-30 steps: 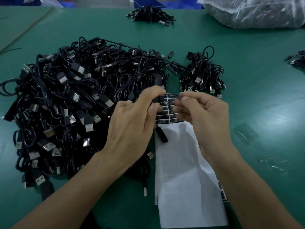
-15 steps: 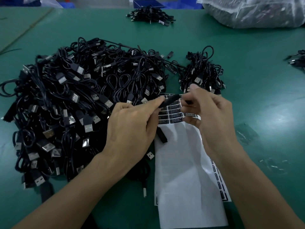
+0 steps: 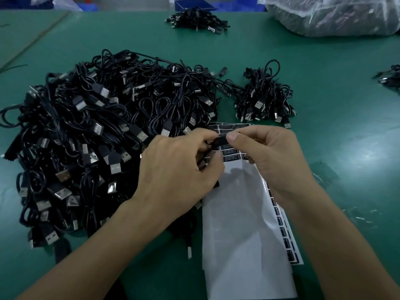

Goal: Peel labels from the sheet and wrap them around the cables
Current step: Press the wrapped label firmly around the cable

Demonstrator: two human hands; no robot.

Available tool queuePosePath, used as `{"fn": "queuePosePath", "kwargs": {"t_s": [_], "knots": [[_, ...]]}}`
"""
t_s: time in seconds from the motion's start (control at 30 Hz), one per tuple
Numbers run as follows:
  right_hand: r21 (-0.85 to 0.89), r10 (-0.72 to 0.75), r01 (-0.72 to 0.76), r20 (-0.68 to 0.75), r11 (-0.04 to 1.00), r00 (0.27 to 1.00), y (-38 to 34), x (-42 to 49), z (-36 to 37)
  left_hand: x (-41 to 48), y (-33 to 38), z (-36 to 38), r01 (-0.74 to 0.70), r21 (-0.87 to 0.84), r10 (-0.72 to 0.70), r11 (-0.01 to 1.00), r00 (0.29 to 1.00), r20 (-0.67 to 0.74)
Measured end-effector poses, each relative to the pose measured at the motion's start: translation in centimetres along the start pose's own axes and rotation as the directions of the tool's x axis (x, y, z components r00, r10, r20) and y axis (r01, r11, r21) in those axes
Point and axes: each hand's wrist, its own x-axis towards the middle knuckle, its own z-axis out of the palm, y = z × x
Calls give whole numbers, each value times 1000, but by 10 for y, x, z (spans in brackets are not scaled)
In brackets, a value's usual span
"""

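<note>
A white label sheet (image 3: 242, 224) lies on the green table, with black labels left at its far end and along its right edge. Over that far end my left hand (image 3: 179, 167) grips a black cable, mostly hidden under its fingers. My right hand (image 3: 268, 159) pinches a black label (image 3: 219, 141) against that cable, thumb on top. The two hands meet at the label. A big heap of black USB cables (image 3: 97, 135) lies to the left.
A smaller cable pile (image 3: 265, 98) sits beyond the sheet on the right. Another bundle (image 3: 197, 19) lies at the far edge by a blue bin (image 3: 192, 4). A clear plastic bag (image 3: 333, 15) fills the far right corner. More cables (image 3: 389, 77) show at the right edge.
My right hand came back from the sheet toward my left hand, and both hands have drawn closer together. The label is now pressed on the cable between them.
</note>
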Motion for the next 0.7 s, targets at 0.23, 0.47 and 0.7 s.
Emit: {"fn": "queuePosePath", "kwargs": {"t_s": [0.23,0.47,0.7], "knots": [[-48,-102,102,6,994,995,2,2,-2,10,-6,-9,221,-246,-185,944,970,159],[44,-156,156,-7,987,988,2,3,-6,9,-14,-3,246,-458,-216,854,969,119],[61,-150,144,105,988,983,-1,1,-1,8,-21,5,260,-511,-229,819,965,124]]}}
